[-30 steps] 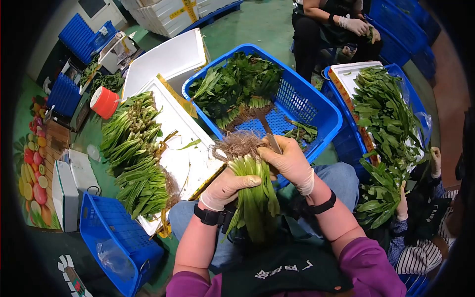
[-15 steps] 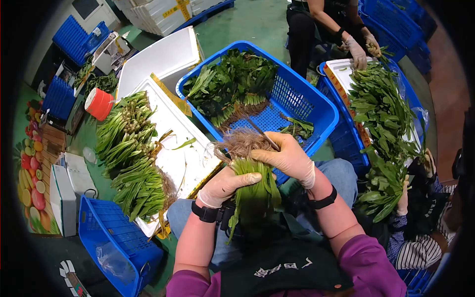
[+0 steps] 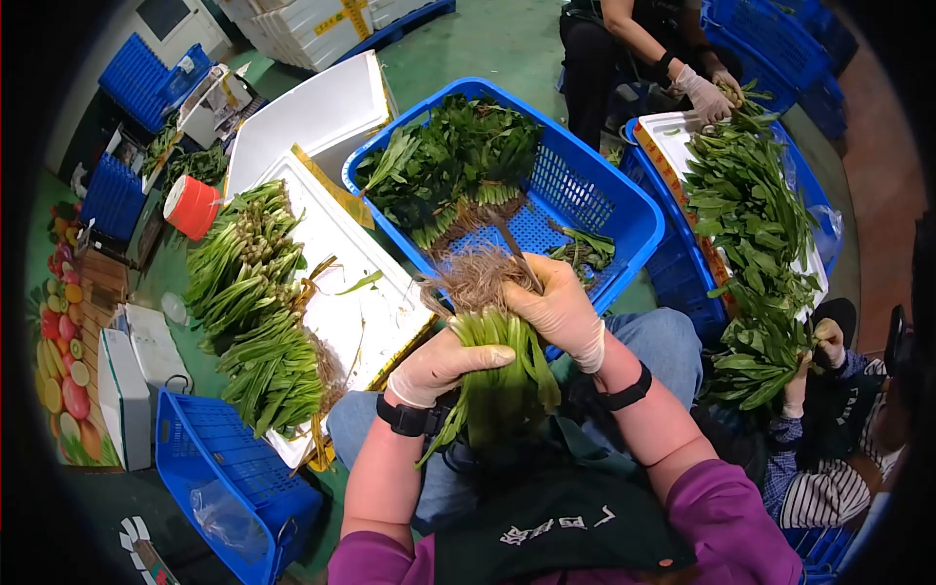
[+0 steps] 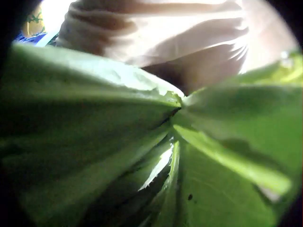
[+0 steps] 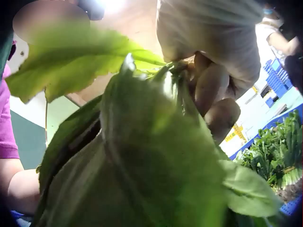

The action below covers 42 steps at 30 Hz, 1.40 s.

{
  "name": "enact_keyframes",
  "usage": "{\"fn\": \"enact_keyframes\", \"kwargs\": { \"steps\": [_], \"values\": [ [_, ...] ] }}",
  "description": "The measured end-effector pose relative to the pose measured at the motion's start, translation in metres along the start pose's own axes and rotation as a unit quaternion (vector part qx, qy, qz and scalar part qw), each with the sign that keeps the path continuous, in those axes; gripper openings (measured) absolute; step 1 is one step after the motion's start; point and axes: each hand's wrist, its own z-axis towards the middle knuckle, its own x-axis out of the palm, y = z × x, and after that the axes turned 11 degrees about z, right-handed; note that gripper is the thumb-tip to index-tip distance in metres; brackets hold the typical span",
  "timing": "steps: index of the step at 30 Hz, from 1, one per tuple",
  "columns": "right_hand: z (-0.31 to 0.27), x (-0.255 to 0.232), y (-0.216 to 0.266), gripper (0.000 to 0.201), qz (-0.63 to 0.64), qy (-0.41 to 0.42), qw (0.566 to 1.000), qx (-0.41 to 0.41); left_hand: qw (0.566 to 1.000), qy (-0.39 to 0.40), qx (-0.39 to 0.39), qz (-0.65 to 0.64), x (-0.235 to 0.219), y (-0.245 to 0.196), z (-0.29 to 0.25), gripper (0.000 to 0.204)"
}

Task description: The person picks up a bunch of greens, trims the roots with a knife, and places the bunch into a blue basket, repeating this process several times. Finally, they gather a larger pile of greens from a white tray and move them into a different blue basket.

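A bunch of leafy greens (image 3: 497, 366) with brown roots (image 3: 470, 276) pointing away is held above the lap. My gloved left hand (image 3: 444, 369) grips its stems, thumb across the front. At the root end, my gloved right hand (image 3: 561, 310) holds a dark narrow blade (image 3: 507, 236), which looks like a knife, with its thumb against the stem bases. The blade's grip is hidden in the palm. In the left wrist view, broad leaves (image 4: 85, 137) lie below the glove (image 4: 156, 33). The right wrist view shows leaves (image 5: 151, 146) beside the curled right hand (image 5: 213, 61).
A blue basket (image 3: 624, 210) ahead holds rooted bunches. To the left, greens (image 3: 258, 302) lie on a white foam lid (image 3: 366, 317), near a red roll (image 3: 192, 207). Rightward, more greens (image 3: 751, 244) cover another lid; two people's hands are there. An empty blue basket (image 3: 224, 478) stands lower left.
The blade and right hand have shifted slightly at the roots, while my left hand keeps its grip. The person opposite has lowered their hands to the greens on the right. The head view has shifted slightly.
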Motion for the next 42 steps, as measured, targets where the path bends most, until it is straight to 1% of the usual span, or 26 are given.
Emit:
{"fn": "enact_keyframes", "kwargs": {
  "steps": [4,9,11,12,13,14,15,16,17,19,21,23,24,25,26,27,29,31,33,34,37,38,39,40,41,42],
  "values": [
    [0.001,-0.001,-0.006,0.019,-0.031,0.017,0.999,0.0,1.0,0.02,0.002,0.019,0.003,-0.002,0.001,0.04],
    [0.003,-0.001,-0.005,0.024,-0.026,0.015,0.999,-0.022,0.998,-0.027,0.001,0.062,0.011,-0.003,0.005,0.032],
    [0.007,-0.007,-0.008,0.028,-0.058,0.056,0.997,-0.017,0.998,-0.043,-0.008,0.055,0.011,0.009,0.005,0.032],
    [0.008,-0.011,-0.005,0.033,-0.15,0.055,0.987,-0.021,0.998,-0.059,-0.006,0.025,0.009,0.014,0.006,0.043],
    [0.007,-0.012,-0.002,0.033,-0.151,0.059,0.987,-0.023,0.997,-0.076,-0.004,-0.004,0.009,0.016,0.007,0.054],
    [0.004,-0.01,0.004,0.035,-0.191,0.025,0.979,-0.06,0.994,-0.107,0.018,-0.001,0.015,0.006,0.005,0.05],
    [0.001,-0.008,0.011,0.037,-0.23,-0.008,0.968,-0.097,0.994,-0.11,0.021,-0.001,0.014,0.008,0.007,0.05],
    [0.0,-0.009,0.017,0.038,-0.29,-0.011,0.941,-0.173,0.991,-0.132,0.014,0.002,0.011,0.012,0.009,0.042],
    [-0.005,-0.011,0.027,0.038,-0.291,-0.006,0.941,-0.174,0.988,-0.155,0.006,0.005,0.008,0.014,0.009,0.035],
    [-0.014,-0.019,0.045,0.045,-0.423,0.095,0.899,-0.057,0.987,-0.158,0.004,-0.019,0.006,0.012,0.01,0.03],
    [-0.021,-0.019,0.039,0.049,-0.436,0.122,0.89,-0.051,0.976,-0.189,0.032,0.1,-0.001,0.029,0.018,0.023],
    [-0.029,-0.01,0.029,0.05,-0.382,0.089,0.916,-0.089,0.974,-0.192,0.029,0.116,-0.001,0.039,0.025,0.022],
    [-0.032,-0.005,0.03,0.052,-0.396,0.074,0.914,-0.037,0.961,-0.202,0.037,0.184,0.002,0.041,0.026,0.023],
    [-0.032,-0.006,0.026,0.052,-0.397,0.072,0.914,-0.035,0.944,-0.209,0.044,0.251,0.003,0.045,0.028,0.023],
    [-0.03,-0.009,0.018,0.053,-0.406,0.065,0.909,-0.07,0.891,-0.209,0.001,0.403,0.0,0.049,0.031,0.024],
    [-0.028,-0.012,0.013,0.054,-0.416,0.059,0.901,-0.105,0.892,-0.206,0.0,0.403,0.0,0.055,0.031,0.024],
    [-0.027,-0.015,0.012,0.053,-0.421,0.056,0.901,-0.091,0.868,-0.257,-0.013,0.424,0.002,0.058,0.032,0.026],
    [-0.026,-0.015,0.011,0.05,-0.382,0.051,0.923,-0.012,0.873,-0.272,-0.029,0.403,0.004,0.052,0.029,0.028],
    [-0.024,-0.019,0.003,0.049,-0.371,0.053,0.927,-0.02,0.858,-0.286,-0.081,0.419,0.007,0.041,0.026,0.03],
    [-0.024,-0.022,0.001,0.049,-0.361,0.055,0.931,-0.029,0.854,-0.297,-0.056,0.422,0.01,0.04,0.024,0.031],
    [-0.03,-0.015,0.003,0.047,-0.361,0.071,0.929,-0.027,0.871,-0.265,-0.056,0.411,0.012,0.035,0.012,0.03],
    [-0.034,-0.012,0.002,0.045,-0.365,0.078,0.927,-0.036,0.864,-0.27,-0.07,0.419,0.012,0.039,0.008,0.029],
    [-0.037,-0.009,-0.007,0.043,-0.378,0.087,0.919,-0.075,0.879,-0.259,-0.093,0.39,0.013,0.04,0.001,0.027],
    [-0.043,-0.008,-0.011,0.04,-0.426,0.1,0.895,-0.085,0.883,-0.278,-0.055,0.374,0.012,0.06,-0.005,0.026],
    [-0.047,-0.003,-0.012,0.038,-0.472,0.116,0.869,-0.093,0.886,-0.298,-0.018,0.356,0.016,0.066,-0.008,0.025],
    [-0.051,0.001,-0.016,0.035,-0.507,0.127,0.847,-0.095,0.878,-0.298,-0.049,0.372,0.022,0.068,-0.018,0.023]
  ]
}}
